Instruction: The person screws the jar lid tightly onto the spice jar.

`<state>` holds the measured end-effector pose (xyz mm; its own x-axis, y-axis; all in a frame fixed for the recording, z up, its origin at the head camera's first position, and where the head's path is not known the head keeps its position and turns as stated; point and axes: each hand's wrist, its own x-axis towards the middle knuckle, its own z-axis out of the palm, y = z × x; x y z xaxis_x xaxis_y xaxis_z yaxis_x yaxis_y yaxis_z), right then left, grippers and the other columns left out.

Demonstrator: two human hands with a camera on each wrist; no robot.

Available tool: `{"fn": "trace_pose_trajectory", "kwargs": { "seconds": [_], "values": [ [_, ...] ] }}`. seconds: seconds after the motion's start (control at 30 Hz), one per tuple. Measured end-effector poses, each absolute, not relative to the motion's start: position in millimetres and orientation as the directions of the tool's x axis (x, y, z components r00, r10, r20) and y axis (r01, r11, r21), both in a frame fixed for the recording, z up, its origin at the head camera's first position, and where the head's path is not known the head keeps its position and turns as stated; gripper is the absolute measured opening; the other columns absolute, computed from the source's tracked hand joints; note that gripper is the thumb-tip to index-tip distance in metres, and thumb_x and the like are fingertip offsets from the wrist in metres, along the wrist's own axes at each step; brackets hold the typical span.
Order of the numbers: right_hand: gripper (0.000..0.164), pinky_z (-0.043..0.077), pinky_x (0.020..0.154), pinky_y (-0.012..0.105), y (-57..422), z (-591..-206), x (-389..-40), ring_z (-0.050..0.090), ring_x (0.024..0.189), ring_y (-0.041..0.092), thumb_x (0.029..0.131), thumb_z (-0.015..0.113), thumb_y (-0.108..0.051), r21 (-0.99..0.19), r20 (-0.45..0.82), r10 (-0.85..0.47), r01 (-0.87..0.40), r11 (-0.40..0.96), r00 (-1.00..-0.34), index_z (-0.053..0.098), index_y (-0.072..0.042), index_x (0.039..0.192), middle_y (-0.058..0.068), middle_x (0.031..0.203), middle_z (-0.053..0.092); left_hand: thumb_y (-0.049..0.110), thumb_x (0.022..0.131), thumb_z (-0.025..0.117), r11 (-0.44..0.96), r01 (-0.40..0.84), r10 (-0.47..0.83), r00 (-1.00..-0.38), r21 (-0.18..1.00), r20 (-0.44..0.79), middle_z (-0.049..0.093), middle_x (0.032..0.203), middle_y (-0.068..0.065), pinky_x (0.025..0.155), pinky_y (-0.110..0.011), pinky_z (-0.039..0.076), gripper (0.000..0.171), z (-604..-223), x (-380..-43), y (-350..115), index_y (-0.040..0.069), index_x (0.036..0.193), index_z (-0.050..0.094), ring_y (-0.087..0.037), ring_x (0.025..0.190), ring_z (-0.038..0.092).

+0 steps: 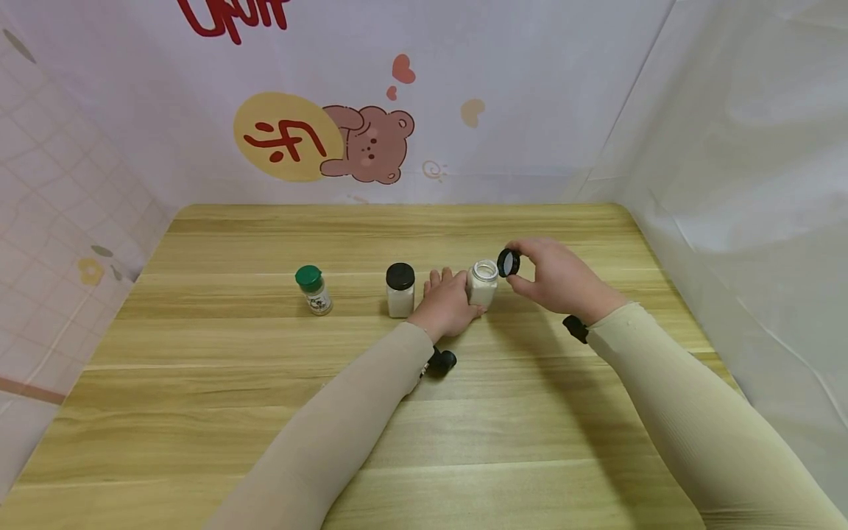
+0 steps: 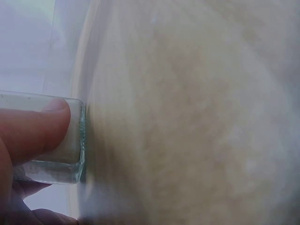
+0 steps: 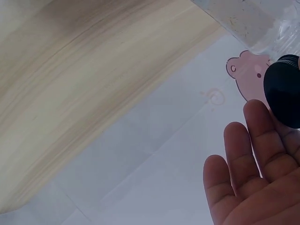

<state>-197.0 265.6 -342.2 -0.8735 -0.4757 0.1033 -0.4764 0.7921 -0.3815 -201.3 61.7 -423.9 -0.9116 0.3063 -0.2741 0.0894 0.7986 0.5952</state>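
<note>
My left hand [image 1: 447, 305] grips an uncapped square glass jar [image 1: 483, 285] that stands upright on the table with pale contents inside. In the left wrist view the thumb [image 2: 40, 131] lies along the side of the jar [image 2: 77, 140], near its base. Just right of the jar's mouth, my right hand [image 1: 553, 276] pinches a round black lid [image 1: 508, 263] by its edge, tilted with its pale inner face toward the jar. The right wrist view shows the lid [image 3: 283, 91] beside the jar [image 3: 248, 23], with the other fingers [image 3: 241, 150] spread out straight.
Left of my left hand stands a second square jar [image 1: 400, 294] with a black lid on. Farther left is a green-capped shaker bottle [image 1: 314, 290]. Behind the wooden table [image 1: 232, 412] hangs a printed white cloth [image 1: 530, 147]; another white sheet [image 1: 742, 184] borders the right side.
</note>
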Motion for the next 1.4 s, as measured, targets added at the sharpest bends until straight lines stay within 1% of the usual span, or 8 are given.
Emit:
{"fn": "trace_pose_trajectory", "kwargs": {
  "seconds": [0.2,0.43,0.63,1.0,1.2,1.4],
  "values": [
    [0.032,0.05,0.108,0.058,264.5,-340.2,-196.5,0.066,0.122,0.04,0.095,0.074,-0.01,-0.383,0.095,-0.485,-0.482,0.788,-0.869,0.065,-0.001,0.125,0.018,0.122,0.072,0.043,0.1,0.071,0.798,0.086,0.304,-0.912,0.597,-0.275,0.013,0.176,-0.022,0.134,-0.055,0.006,0.072,-422.8,-200.9,61.8,0.017,0.159,0.041,-0.044,0.164,0.002],
    [0.033,0.05,0.108,0.058,263.2,-340.1,-196.4,0.065,0.122,0.04,0.096,0.073,-0.009,-0.377,0.087,-0.498,-0.491,0.785,-0.863,0.064,0.0,0.126,0.018,0.123,0.071,0.042,0.1,0.072,0.795,0.083,0.306,-0.91,0.602,-0.28,0.013,0.176,-0.023,0.134,-0.055,0.006,0.066,-421.8,-200.3,61.2,0.017,0.155,0.045,-0.045,0.164,0.001],
    [0.034,0.05,0.108,0.058,262.7,-340.6,-197.2,0.065,0.121,0.04,0.096,0.073,-0.009,-0.369,0.085,-0.498,-0.492,0.789,-0.863,0.063,0.0,0.127,0.017,0.124,0.071,0.041,0.1,0.072,0.795,0.086,0.308,-0.91,0.601,-0.277,0.013,0.176,-0.023,0.134,-0.055,0.006,0.066,-420.9,-199.8,61.0,0.017,0.155,0.045,-0.045,0.164,0.002],
    [0.03,0.051,0.105,0.057,262.5,-340.6,-196.6,0.066,0.115,0.039,0.094,0.074,-0.008,-0.324,0.111,-0.515,-0.521,0.79,-0.85,0.065,-0.002,0.121,0.015,0.116,0.073,0.04,0.099,0.073,0.8,0.09,0.304,-0.913,0.593,-0.272,0.015,0.175,-0.024,0.134,-0.056,0.007,0.066,-421.2,-199.7,61.7,0.016,0.153,0.046,-0.046,0.163,0.003],
    [0.03,0.051,0.104,0.057,262.1,-342.9,-197.3,0.065,0.115,0.04,0.094,0.074,-0.009,-0.313,0.107,-0.515,-0.521,0.794,-0.85,0.065,-0.003,0.122,0.014,0.118,0.072,0.039,0.099,0.073,0.802,0.094,0.306,-0.913,0.59,-0.27,0.015,0.175,-0.025,0.134,-0.057,0.007,0.061,-421.1,-200.0,61.6,0.015,0.149,0.048,-0.047,0.163,0.004],
    [0.029,0.051,0.105,0.057,261.3,-342.8,-197.4,0.065,0.116,0.039,0.095,0.074,-0.009,-0.312,0.11,-0.522,-0.528,0.79,-0.846,0.065,-0.003,0.122,0.013,0.118,0.072,0.04,0.099,0.073,0.804,0.098,0.31,-0.911,0.586,-0.273,0.015,0.175,-0.025,0.134,-0.057,0.008,0.063,-421.2,-199.9,61.4,0.015,0.151,0.047,-0.046,0.163,0.003]
  ]
}}
